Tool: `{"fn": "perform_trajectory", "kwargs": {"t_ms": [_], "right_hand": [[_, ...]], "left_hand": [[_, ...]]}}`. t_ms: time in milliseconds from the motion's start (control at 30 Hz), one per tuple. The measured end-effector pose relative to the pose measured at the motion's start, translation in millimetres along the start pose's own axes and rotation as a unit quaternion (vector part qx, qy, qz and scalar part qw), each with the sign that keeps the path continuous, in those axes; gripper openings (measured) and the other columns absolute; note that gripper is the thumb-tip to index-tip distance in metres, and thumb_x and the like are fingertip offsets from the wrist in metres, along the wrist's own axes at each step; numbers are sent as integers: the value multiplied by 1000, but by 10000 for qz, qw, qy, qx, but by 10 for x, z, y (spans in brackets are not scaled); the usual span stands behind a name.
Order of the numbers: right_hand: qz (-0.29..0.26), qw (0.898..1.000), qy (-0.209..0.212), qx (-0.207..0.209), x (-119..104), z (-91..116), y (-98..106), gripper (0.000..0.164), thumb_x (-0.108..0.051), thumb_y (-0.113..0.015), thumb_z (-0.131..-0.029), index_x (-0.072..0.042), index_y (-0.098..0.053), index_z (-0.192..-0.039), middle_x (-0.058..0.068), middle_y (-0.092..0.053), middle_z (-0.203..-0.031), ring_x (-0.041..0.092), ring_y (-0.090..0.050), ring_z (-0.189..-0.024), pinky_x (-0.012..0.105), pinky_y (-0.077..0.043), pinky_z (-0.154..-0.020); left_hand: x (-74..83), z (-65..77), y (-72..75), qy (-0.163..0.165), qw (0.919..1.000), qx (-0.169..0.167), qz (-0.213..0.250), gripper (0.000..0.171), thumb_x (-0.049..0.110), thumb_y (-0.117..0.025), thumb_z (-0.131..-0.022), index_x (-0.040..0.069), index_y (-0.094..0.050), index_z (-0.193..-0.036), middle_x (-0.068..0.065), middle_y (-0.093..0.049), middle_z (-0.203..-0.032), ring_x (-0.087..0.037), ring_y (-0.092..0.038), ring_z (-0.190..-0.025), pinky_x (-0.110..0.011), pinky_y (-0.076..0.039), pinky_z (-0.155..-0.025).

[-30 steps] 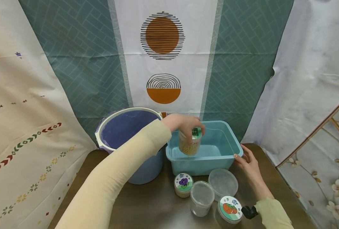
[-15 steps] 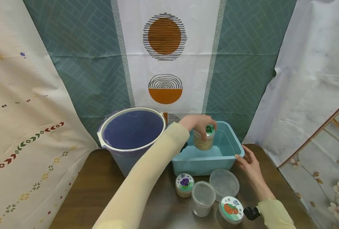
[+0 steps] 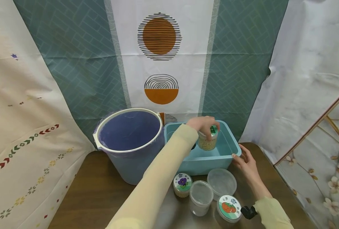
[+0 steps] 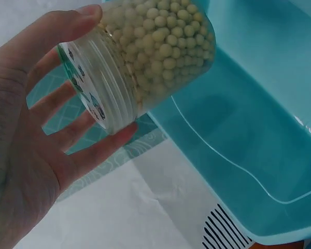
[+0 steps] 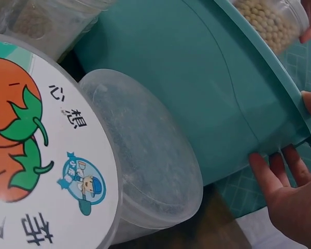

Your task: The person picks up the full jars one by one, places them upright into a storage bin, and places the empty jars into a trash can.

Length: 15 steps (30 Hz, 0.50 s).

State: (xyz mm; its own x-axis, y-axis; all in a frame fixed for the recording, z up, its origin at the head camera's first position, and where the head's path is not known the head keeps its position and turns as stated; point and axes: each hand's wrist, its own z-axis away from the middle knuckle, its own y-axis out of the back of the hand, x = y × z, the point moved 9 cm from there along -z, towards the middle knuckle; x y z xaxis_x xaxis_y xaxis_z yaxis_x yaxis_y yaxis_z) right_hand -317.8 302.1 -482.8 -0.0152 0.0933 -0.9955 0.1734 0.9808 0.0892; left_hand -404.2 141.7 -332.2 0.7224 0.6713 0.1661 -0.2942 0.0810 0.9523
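The left hand (image 3: 203, 124) holds a bean jar (image 3: 206, 145) just right of the middle of the frame, up over a blue tub (image 3: 199, 165). Its fingers are clamped on the jar at the lid end, thumb on one side and the others across from it. The jar is round, smooth and see-through, with lots of little tan balls inside. Its lid has clear, ridged sides and a white and green top.

The tub is shiny plastic, shaped like a box with round corners. The right hand (image 3: 247, 163) grips its front right corner, thumb on the rim and fingers bent around the outside.

In front of the tub, low in the frame, sit a small flower jar (image 3: 182, 185), a tall cloudy jar (image 3: 201, 197), a wide cloudy pot (image 3: 222, 182) and a jar with orange fruit on its lid (image 3: 229, 208). Left of the middle, a big round bucket (image 3: 126, 163) with a pale rim stands on the brown desk (image 3: 100, 190).
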Motion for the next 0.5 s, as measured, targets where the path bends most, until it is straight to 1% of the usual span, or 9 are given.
{"fn": "perform_trajectory", "kwargs": {"t_ms": [67,300,500], "right_hand": [[11,10000,-22,-28,-4,-3,-5,72,-29,-62,-98,-18,-23,-158,21,-36,-148,-12,-62,-94,15,-54,-82],[53,9999,-128,-40,-7,2,19,73,-29,-60,-99,-19,-20,-158,20,-33,-152,-12,-60,-93,17,-54,-84],[139,9996,-218,-89,-13,-26,-2,72,-33,-60,-99,-20,-21,-158,23,-32,-154,-11,-61,-93,19,-54,-87]], "left_hand": [[40,-15,13,7,10000,26,52,52,29,-75,-86,30,-56,-134,2,-49,-136,-13,-48,-115,-33,-51,-89],[207,-80,-3,-204,9996,50,187,54,30,-74,-87,28,-55,-137,0,-50,-138,-13,-51,-115,-32,-51,-90],[192,-100,-73,-138,9997,-8,186,57,30,-74,-88,27,-53,-140,1,-49,-142,-13,-50,-119,-33,-49,-94]]}}
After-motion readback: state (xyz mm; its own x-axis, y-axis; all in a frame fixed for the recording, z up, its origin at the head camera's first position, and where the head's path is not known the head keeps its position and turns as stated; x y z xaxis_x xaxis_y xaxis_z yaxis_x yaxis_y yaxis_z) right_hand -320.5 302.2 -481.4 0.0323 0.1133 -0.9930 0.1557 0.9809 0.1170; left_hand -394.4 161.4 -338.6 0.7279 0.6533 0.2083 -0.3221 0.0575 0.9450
